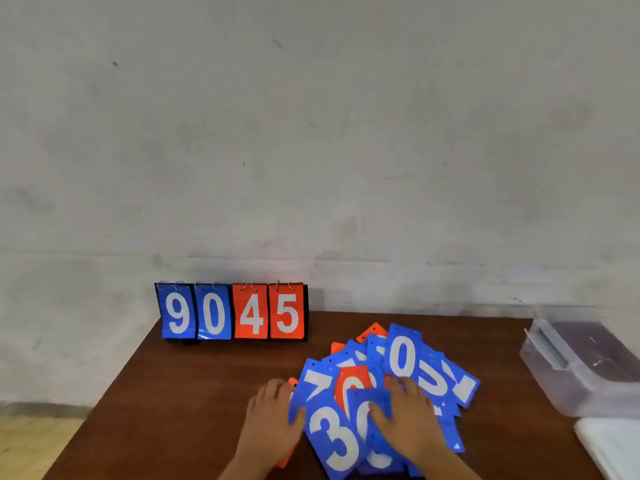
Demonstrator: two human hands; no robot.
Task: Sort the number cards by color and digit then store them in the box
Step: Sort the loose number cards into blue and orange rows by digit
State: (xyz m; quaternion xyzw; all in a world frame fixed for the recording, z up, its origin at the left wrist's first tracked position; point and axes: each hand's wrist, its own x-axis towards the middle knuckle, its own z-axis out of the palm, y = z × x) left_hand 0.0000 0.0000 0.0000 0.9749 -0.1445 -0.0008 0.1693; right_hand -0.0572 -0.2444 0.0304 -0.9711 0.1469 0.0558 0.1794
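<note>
Your left hand (272, 415) lies flat with fingers spread at the left edge of the number cards (401, 358), thumb against the blue 3 card (334, 441). Your right hand (410, 419) lies palm-down on the pile, fingers straight, pressing it.

Cards: a loose overlapping fan, blue and orange mixed, on the near middle of the table (180, 403).

Room to move: tabletop shows left of the pile and between the pile and the box (585, 372).

Box: clear plastic, at the right table edge, well apart from the cards. A white sheet (613, 448) lies just in front of it.

A flip scoreboard (232, 311) reading 9 0 4 5 stands at the far left corner, near the wall (311, 133).
</note>
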